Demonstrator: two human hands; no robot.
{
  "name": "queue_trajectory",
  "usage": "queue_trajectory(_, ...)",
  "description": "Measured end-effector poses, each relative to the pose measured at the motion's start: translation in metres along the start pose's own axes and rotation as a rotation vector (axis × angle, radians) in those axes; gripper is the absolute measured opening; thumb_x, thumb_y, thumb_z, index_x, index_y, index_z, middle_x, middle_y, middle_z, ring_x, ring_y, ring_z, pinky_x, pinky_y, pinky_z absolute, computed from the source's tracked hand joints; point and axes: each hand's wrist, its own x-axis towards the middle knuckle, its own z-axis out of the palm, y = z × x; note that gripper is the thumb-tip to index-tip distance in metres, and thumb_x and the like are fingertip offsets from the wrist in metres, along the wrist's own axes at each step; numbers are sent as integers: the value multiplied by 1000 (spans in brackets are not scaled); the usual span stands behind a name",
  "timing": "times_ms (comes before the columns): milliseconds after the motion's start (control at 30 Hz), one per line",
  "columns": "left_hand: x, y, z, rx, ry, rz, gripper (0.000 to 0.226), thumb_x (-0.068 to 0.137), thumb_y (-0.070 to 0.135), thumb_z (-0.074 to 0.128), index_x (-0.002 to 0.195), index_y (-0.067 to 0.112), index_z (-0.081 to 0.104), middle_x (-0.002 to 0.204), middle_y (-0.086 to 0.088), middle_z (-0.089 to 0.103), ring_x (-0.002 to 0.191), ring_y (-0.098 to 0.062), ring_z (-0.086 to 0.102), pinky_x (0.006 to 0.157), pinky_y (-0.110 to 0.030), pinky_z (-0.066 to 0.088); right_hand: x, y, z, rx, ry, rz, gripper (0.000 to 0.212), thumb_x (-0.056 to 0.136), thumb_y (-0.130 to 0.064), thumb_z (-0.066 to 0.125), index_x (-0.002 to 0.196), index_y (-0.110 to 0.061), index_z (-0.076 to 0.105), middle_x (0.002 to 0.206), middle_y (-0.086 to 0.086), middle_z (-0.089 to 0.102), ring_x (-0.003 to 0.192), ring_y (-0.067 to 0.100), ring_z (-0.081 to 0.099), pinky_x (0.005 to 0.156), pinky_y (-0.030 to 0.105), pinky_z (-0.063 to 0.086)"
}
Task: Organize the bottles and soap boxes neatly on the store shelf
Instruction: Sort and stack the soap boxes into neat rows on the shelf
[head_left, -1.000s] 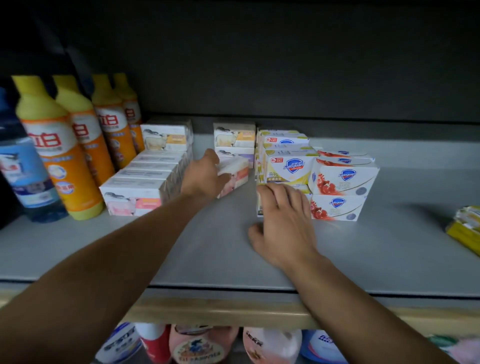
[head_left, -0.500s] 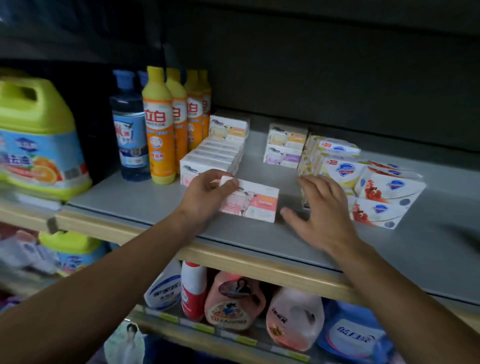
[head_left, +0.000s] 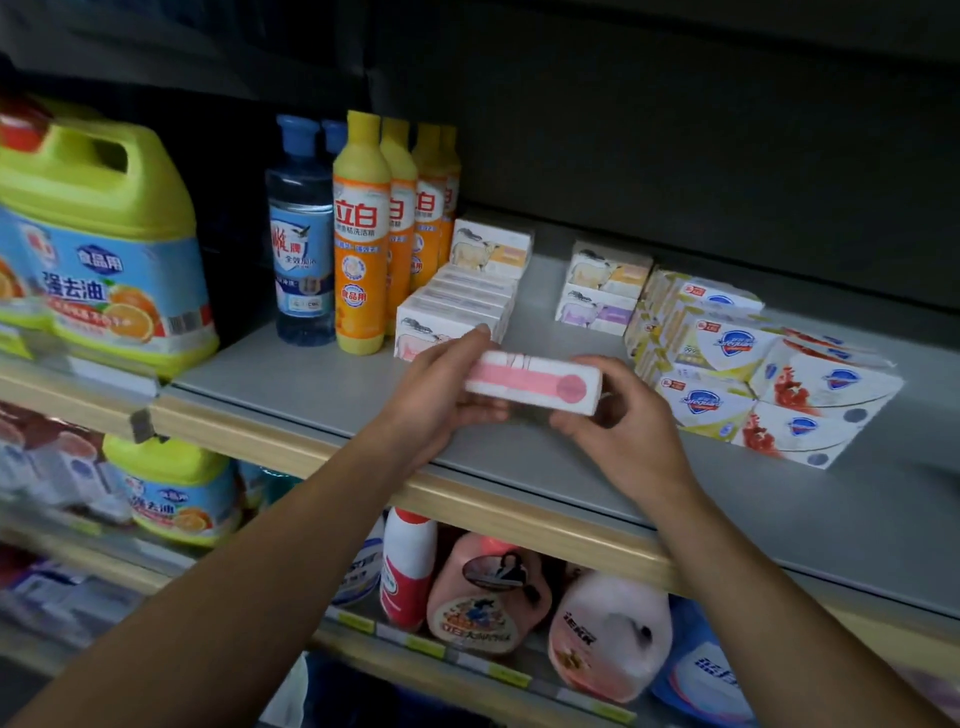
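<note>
Head view, down toward near shelf (head_left: 332, 384)

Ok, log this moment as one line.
phase: repositioning | left hand: grips pink soap box | right hand: grips same box | box: above shelf, off surface | soap-box row: unfinished

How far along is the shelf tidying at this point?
Done: the orange bottles stand in a file and a row of soap boxes lines up beside them. In hand: the left hand and right hand hold a pink soap box above the shelf. Left: placing it; the blue-logo boxes look loosely stacked.
</note>
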Motion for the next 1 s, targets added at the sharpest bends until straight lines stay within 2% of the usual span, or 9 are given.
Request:
queue_trajectory(100, -4, -1, -1, 52, -85, 33, 34, 95, 41, 57, 103, 9, 66, 77, -11, 68, 63, -23, 65, 57, -31, 55, 2, 2, -3, 39, 61, 73, 33, 71, -47, 72, 94, -25, 66, 84, -2, 71, 78, 22, 67, 73, 44, 54)
queue_trajectory(167, -6, -1, 0, 124, -117, 56, 36, 95, 45, 57, 104, 12, 69, 79, -10, 68, 63, -22, 63, 56, -31, 55, 1, 3, -4, 14, 70, 121, 55, 69, -64, 64, 85, -11, 65, 71, 17, 64, 62, 34, 59, 62, 47, 50)
queue_trajectory(200, -7, -2, 0, 162, -122, 67, 39, 94, 48, 56, 103, 13, 70, 80, -10, 69, 65, -22, 62, 57, -31, 56, 0, 2, -5, 10, 75, 144, 59, 69, -67, 61, 81, -9, 64, 66, 19, 62, 55, 30, 56, 57, 45, 49)
queue_trajectory(333, -12, -4, 3, 348, -79, 144, 51, 94, 55, 50, 93, 11, 74, 80, -17, 70, 62, -20, 62, 53, -28, 52, 0, 2, -7, -9, 109, 278, 57, 81, -68, 53, 62, -14, 60, 44, 3, 57, 37, 10, 51, 46, 25, 43)
queue_trajectory(533, -14, -5, 9, 485, -19, 155, 57, 95, 59, 44, 85, 11, 73, 59, -8, 64, 48, -16, 56, 42, -24, 42, 2, -2, -9, -23, 98, 430, 78, 65, -83, 38, 63, -9, 60, 41, -3, 51, 40, 7, 49, 56, 31, 43)
queue_trajectory(633, -14, -5, 7, 469, -8, 162, 54, 95, 59, 46, 87, 14, 74, 62, -9, 64, 49, -15, 57, 43, -24, 43, 1, -2, -8, -19, 99, 388, 63, 76, -75, 41, 68, -18, 64, 45, -6, 55, 42, 3, 52, 56, 30, 44)
queue_trajectory(767, -12, -6, 6, 455, 16, 171, 51, 94, 59, 48, 90, 16, 75, 76, -17, 69, 57, -16, 61, 50, -25, 47, 0, 0, -8, -18, 144, 262, 36, 93, -47, 54, 74, -18, 64, 51, -9, 60, 45, 4, 53, 55, 32, 46)
queue_trajectory(900, -10, -5, 5, 376, 7, 153, 40, 95, 50, 53, 102, 17, 74, 92, -5, 75, 61, -19, 62, 54, -24, 51, -1, 0, -10, 17, 108, 146, 11, 94, -34, 61, 86, -32, 68, 51, -6, 57, 46, 8, 50, 49, 29, 43)
queue_trajectory(1000, -9, -2, 3, 222, -38, 138, 29, 94, 35, 61, 114, 15, 71, 102, -6, 74, 61, -21, 62, 56, -28, 55, -2, -1, -11, 82, 82, 122, 17, 96, -27, 60, 111, -35, 64, 56, 0, 63, 41, 13, 53, 44, 23, 44)
